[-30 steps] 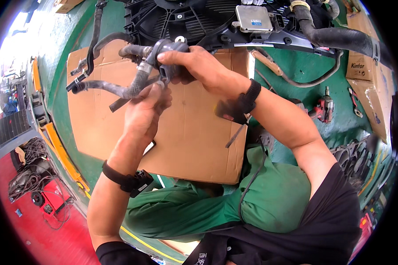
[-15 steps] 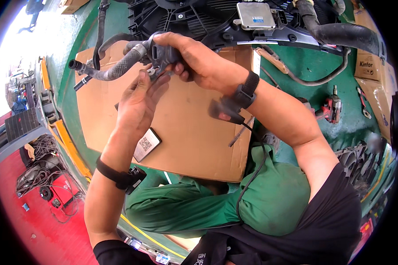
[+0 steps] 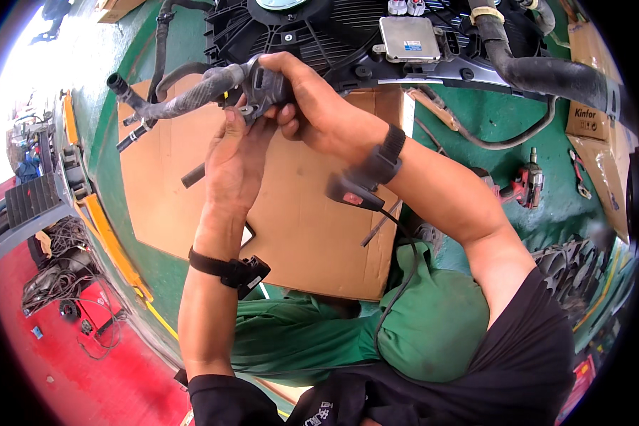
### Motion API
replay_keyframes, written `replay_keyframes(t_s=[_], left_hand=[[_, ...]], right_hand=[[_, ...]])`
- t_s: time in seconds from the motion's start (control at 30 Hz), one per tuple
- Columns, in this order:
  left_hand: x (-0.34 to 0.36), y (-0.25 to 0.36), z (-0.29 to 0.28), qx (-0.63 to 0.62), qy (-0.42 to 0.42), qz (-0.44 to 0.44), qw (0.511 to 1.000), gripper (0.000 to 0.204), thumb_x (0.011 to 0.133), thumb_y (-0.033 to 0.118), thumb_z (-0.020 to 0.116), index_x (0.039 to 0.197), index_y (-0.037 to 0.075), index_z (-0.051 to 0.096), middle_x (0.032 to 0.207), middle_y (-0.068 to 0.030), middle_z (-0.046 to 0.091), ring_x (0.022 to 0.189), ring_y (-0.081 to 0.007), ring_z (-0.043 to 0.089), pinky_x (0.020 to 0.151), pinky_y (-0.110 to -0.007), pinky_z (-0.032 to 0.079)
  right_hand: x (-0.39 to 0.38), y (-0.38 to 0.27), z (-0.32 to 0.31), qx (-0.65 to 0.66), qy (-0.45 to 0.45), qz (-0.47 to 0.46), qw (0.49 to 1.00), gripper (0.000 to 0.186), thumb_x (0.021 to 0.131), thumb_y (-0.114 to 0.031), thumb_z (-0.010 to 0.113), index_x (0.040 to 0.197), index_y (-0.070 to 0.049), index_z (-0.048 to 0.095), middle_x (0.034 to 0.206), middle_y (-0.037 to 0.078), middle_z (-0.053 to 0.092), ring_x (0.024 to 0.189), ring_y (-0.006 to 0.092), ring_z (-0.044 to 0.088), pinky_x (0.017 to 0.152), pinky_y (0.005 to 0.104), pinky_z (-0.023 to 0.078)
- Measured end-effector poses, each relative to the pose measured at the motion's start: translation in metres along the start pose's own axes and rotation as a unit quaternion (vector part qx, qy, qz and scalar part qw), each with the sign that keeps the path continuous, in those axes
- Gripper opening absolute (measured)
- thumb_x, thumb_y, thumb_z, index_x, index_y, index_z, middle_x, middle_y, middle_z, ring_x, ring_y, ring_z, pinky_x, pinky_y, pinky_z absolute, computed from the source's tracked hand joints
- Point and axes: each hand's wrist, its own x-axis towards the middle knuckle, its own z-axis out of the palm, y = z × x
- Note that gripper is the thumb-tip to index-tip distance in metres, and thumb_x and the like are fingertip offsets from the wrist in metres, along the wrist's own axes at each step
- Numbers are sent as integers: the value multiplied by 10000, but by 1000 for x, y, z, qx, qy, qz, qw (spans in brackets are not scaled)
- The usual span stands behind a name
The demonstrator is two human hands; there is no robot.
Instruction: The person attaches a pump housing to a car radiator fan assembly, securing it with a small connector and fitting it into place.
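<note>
My right hand [image 3: 316, 103] is wrapped round a dark, rounded pump-like part [image 3: 268, 86], its thumb over the top and its fingers curled beneath. A grey braided hose [image 3: 199, 91] is joined to that part and runs left to an open end. From below, my left hand [image 3: 236, 160] reaches up to the part's underside, thumb raised beside a small metal tab [image 3: 245, 110]. Its other fingers are partly hidden behind the part. A short dark tube [image 3: 193, 175] pokes out left of my left hand; its other end is hidden.
A radiator fan assembly [image 3: 319, 42] with a silver control module [image 3: 410, 39] lies ahead. Flat cardboard [image 3: 312, 241] covers the floor below my hands. A thick black hose [image 3: 547, 71], a red power tool [image 3: 529, 183] and a cardboard box [image 3: 593, 121] are at the right.
My left forearm has shifted right and now covers most of the flat device with the square code. The hose's free end has risen. My right hand keeps its grip on the part.
</note>
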Motion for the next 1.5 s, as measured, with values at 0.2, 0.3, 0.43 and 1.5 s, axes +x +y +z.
replay_keyframes(t_s=[0.2,0.3,0.43,1.5], left_hand=[[2,0,4,54,80,16,995,560,1035,391,573,1346,-73,530,1140,-114,638,1150,-246,595,1136,-444,403],[3,-6,4,-2,84,39,996,575,1026,362,600,1380,-82,506,1127,-117,644,1140,-238,608,1143,-448,413],[2,-6,0,17,93,30,995,605,1014,358,620,1404,-85,487,1125,-119,645,1146,-237,608,1154,-460,409],[6,-7,-7,-104,7,-18,994,573,986,353,627,1366,-52,483,1189,-163,617,1224,-353,558,1126,-489,403]], right_hand=[[1,0,5,7,3,4,1000,386,923,-484,593,817,-121,672,639,-25,558,458,21,363,412,177,286],[-1,-2,5,14,-18,0,1000,404,928,-484,581,800,-113,678,631,-30,553,455,20,359,410,179,286],[2,2,7,9,0,-5,1000,410,930,-485,576,793,-111,673,626,-30,542,452,21,349,410,179,280],[-6,-3,-1,-90,24,-38,995,409,921,-460,654,848,-65,728,666,-4,587,495,37,440,455,202,348]])
